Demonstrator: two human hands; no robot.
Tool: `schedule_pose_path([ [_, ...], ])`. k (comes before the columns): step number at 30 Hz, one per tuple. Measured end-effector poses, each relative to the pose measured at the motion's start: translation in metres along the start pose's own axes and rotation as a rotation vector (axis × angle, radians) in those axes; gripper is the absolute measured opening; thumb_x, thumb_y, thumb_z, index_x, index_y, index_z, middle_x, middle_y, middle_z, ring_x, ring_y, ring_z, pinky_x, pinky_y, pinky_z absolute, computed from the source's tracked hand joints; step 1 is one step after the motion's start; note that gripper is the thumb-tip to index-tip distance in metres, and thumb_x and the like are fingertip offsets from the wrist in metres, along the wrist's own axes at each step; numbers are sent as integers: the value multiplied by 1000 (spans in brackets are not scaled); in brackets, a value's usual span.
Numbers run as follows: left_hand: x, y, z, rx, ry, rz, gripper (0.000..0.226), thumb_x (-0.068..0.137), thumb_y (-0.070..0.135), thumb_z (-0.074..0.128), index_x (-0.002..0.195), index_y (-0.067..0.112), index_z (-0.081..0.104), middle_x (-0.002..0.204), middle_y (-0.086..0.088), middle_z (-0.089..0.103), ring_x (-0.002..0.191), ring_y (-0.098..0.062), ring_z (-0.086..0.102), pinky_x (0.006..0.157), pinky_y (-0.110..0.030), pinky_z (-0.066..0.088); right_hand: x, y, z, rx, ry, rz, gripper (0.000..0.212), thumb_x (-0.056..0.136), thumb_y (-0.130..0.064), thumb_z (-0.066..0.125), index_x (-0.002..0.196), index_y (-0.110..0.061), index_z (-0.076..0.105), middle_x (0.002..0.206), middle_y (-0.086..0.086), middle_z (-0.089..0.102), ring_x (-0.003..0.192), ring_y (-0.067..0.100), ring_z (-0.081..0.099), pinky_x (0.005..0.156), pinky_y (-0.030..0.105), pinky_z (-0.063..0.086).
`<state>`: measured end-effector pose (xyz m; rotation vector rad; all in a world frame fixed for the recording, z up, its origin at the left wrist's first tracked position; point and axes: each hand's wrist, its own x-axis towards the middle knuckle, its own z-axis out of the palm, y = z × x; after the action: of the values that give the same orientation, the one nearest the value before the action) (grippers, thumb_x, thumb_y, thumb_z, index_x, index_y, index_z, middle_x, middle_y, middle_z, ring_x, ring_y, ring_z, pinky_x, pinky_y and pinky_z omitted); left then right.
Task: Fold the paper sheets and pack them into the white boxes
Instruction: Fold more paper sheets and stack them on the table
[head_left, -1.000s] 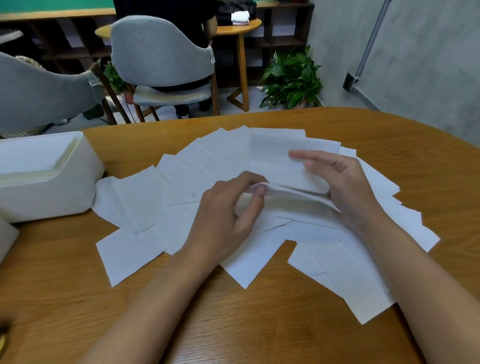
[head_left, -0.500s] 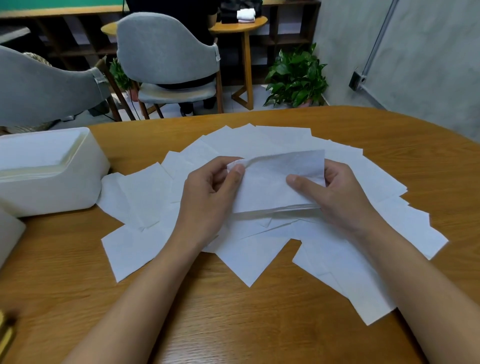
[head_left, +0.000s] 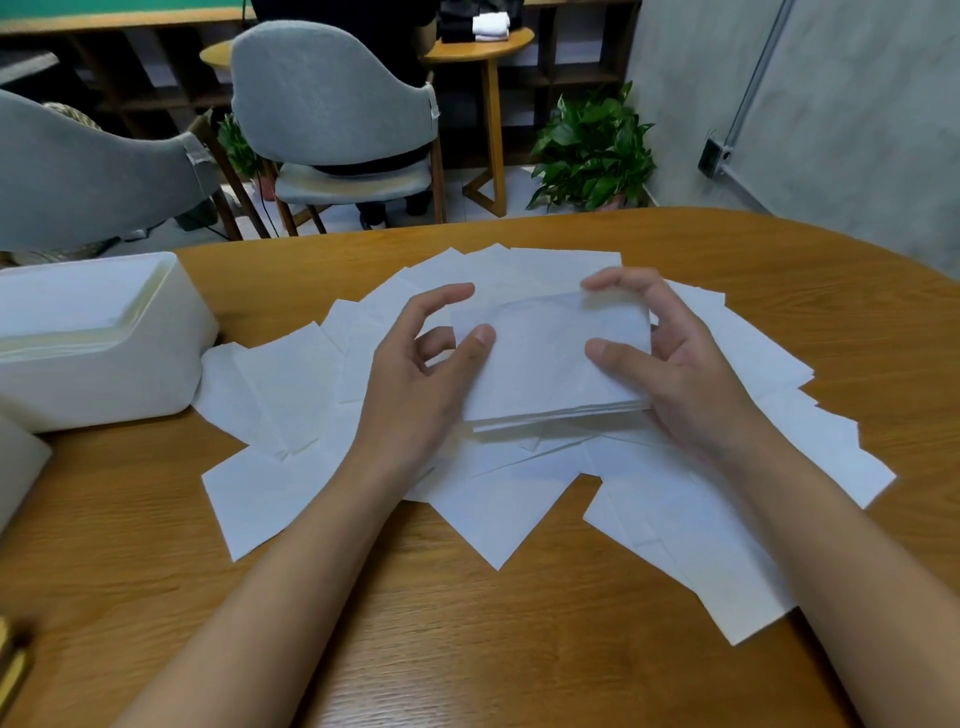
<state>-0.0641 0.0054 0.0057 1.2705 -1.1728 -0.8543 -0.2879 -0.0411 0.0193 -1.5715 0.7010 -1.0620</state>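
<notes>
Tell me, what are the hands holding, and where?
A folded paper. The right hand pinches its right end; the left hand presses its left edge with the thumb.

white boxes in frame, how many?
2. One white box stands on the left side of the table, beside the spread sheets. A second white box, only a corner showing, sits at the frame's left edge, nearer the person. More may be out of frame.
</notes>
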Motion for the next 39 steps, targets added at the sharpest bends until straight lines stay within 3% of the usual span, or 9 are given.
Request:
schedule_pose_path([
  [4, -1, -6, 5, 86, 75, 125, 34, 98, 24, 75, 129, 33, 63, 77, 2, 48, 65, -19, 45, 60, -26, 42, 0, 1, -5, -200, -22, 45, 32, 97, 2, 65, 106, -24, 82, 112, -9, 79, 113, 6, 69, 93, 15, 49],
  [8, -5, -15, 11, 444, 8, 416, 55, 92, 23, 82, 138, 26, 52, 133, 5, 57, 121, -10, 57, 98, -23, 48, 4, 6, -15, -301, 161, 71, 34, 98, 2, 63, 115, -22, 80, 116, -21, 76, 117, -6, 65, 99, 10, 45],
  [10, -4, -22, 15, 605, -152, 542, 51, 90, 29, 83, 134, 23, 59, 136, 5, 56, 129, -15, 53, 105, -35, 45, 7, 11, -21, -322, 274, 79, 36, 98, 3, 61, 117, -22, 80, 116, -23, 76, 115, -7, 65, 103, 14, 47],
  [14, -5, -33, 30, 823, -389, 595, 46, 92, 42, 76, 135, 29, 67, 138, 10, 63, 133, -13, 54, 103, -44, 44, 10, 16, -23, -328, 354, 101, 38, 97, 3, 60, 117, -22, 80, 115, -20, 76, 115, -7, 65, 109, 22, 48],
  [19, -6, -33, 46, 919, -343, 737, 26, 96, 31, 73, 121, 30, 75, 128, 12, 71, 124, -15, 61, 98, -39, 39, 11, 16, -20, -340, 352, 101, 38, 97, 2, 60, 115, -25, 81, 114, -26, 74, 113, -11, 63, 105, 15, 47],
  [26, -11, -32, 46, 618, -252, 531, 17, 95, 30, 73, 108, 34, 82, 120, 19, 74, 120, 0, 62, 103, -45, 44, 10, 14, -23, -330, 287, 143, 38, 99, 0, 59, 116, -26, 80, 111, -35, 72, 115, -12, 62, 104, 14, 46],
  [31, -12, -11, 28, 348, -155, 416, 11, 99, 13, 69, 100, 17, 79, 97, 14, 77, 98, -8, 72, 89, -30, 55, 10, 7, -21, -192, 244, 165, 22, 103, -26, 62, 114, -22, 81, 120, -12, 77, 116, -1, 66, 98, 19, 45],
  [35, -6, -3, 13, 214, -78, 270, 11, 103, 21, 67, 100, 24, 77, 82, 9, 71, 68, -16, 59, 63, -30, 45, 4, 9, -17, 88, 13, 319, 82, 73, -87, 63, 119, -21, 79, 122, 15, 73, 110, 32, 70, 88, 43, 52],
  [39, 4, -2, -2, 229, -46, 228, 12, 102, 27, 69, 104, 29, 80, 61, 15, 52, 60, -12, 42, 59, -27, 34, 2, 6, -5, 310, 54, 257, 77, 83, -80, 53, 115, -16, 81, 121, 14, 76, 115, 29, 72, 88, 36, 61],
])
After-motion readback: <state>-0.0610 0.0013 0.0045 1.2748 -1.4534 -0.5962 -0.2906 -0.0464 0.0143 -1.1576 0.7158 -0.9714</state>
